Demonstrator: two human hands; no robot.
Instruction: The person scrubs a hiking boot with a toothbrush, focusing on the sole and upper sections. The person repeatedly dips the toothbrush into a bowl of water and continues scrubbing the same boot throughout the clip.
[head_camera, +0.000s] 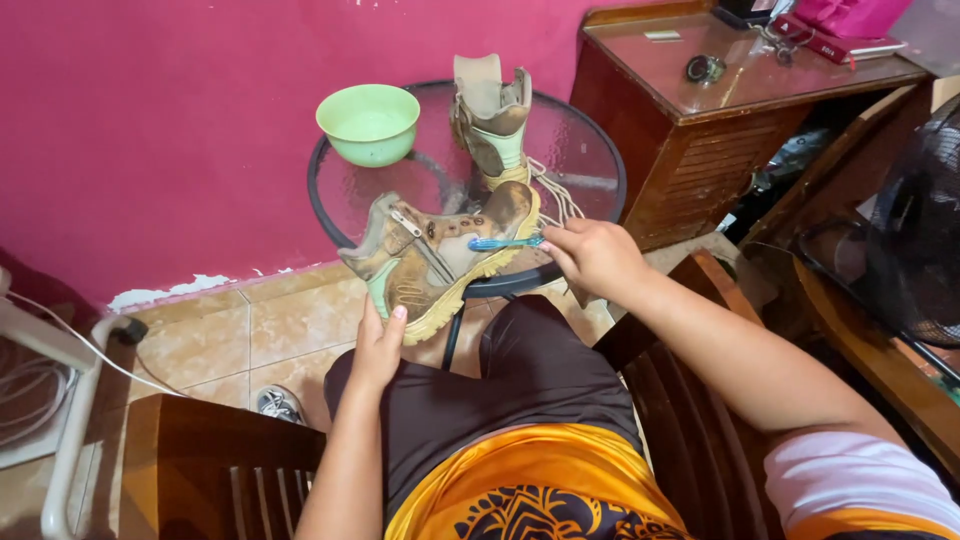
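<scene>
Nearest the camera, at the lower middle of the frame, the left hand (378, 345) cups the heel end of a muddy tan boot (440, 262), fingers wrapped under the sole and the thumb up its side. Just right of centre, the right hand (592, 255) pinches the handle of a blue toothbrush (505, 242), whose head lies against the boot's toe above the yellowish sole. That boot hangs in the air over the near rim of the round glass table (590, 150). Further up the frame, a second boot (495, 120) stands upright on the glass, its laces trailing, with a green bowl (368, 122) to its left. Hard strokes could twist the boot from the one-handed hold, I judge, or knock it against the glass rim.
</scene>
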